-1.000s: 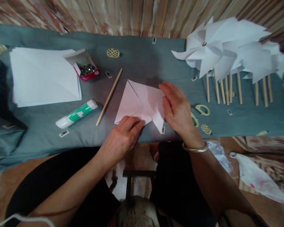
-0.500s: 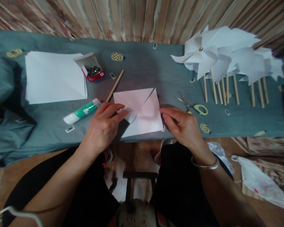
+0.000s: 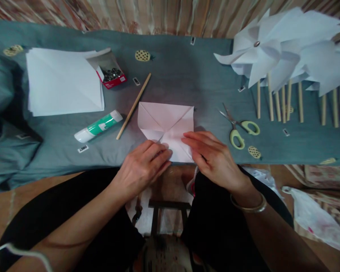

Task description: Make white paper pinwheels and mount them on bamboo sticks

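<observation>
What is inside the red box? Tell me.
Shiny metal pieces lie inside the open red box. Its floor and anything deeper cannot be seen, covered by those pieces and the box's front.

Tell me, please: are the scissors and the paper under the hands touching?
Apart. The head view shows grey-green cloth between the right edge of the paper and the scissors.
</observation>
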A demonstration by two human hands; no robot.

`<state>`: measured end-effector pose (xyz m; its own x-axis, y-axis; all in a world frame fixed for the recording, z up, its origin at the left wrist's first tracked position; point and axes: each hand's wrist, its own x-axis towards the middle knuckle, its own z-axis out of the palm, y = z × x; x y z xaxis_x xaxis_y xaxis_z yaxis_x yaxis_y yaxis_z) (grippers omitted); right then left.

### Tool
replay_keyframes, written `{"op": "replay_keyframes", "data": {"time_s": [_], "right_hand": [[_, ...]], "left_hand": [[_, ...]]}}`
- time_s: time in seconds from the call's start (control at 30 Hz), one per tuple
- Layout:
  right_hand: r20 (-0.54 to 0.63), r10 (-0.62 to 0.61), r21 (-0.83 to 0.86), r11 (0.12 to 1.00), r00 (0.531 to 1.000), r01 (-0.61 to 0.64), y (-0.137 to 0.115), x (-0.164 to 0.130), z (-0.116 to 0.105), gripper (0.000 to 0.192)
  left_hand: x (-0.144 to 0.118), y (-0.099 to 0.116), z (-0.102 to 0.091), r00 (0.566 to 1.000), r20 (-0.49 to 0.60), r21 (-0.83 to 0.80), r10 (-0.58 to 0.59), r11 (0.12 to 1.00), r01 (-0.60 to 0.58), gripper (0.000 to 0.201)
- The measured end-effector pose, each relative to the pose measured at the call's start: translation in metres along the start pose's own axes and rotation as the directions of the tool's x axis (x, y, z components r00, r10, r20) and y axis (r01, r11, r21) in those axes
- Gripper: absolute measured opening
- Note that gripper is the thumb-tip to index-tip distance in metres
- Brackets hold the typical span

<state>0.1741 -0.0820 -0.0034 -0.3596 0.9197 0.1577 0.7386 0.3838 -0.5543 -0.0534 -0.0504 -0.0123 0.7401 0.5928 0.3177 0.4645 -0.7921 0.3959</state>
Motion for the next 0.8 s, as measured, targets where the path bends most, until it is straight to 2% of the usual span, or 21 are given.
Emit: {"op": "replay_keyframes", "data": {"time_s": [0.13,0.27,0.47,0.57,0.67,0.8], "right_hand": [[-0.004,0.02,0.052,0.998,1.0,-0.02,0.003,0.001,-0.001,0.038],[-0.032,0.068,0.215,0.975,0.997,-0.06,0.003,0.004,0.0,0.039],[-0.091,0.167,0.424,0.899,0.982,-0.114,-0.006,0.013,0.013,0.016],[-0.158,0.201,0.373,0.919,0.967,-0.13,-0.009,0.019,0.02,0.009],[-0.184,0.177,0.245,0.961,0.967,-0.129,-0.012,0.022,0.022,0.01],[-0.198,0.147,0.119,0.985,0.969,-0.125,-0.015,0.023,0.021,0.009]], "left_hand": [[-0.002,0.0,-0.002,0.999,-0.034,-0.02,0.014,1.0,-0.014,0.02],[-0.009,-0.001,-0.001,0.999,-0.039,-0.04,0.0,0.999,-0.002,0.027],[-0.01,-0.001,-0.001,1.0,-0.027,-0.044,-0.007,0.999,0.006,0.029],[-0.008,0.001,-0.003,0.998,-0.044,-0.041,-0.048,0.998,0.047,0.037],[-0.008,0.002,-0.005,0.998,-0.007,-0.064,-0.06,0.996,0.06,0.044],[-0.008,0.001,-0.005,1.0,-0.001,-0.112,-0.018,0.994,0.018,0.035]]}}
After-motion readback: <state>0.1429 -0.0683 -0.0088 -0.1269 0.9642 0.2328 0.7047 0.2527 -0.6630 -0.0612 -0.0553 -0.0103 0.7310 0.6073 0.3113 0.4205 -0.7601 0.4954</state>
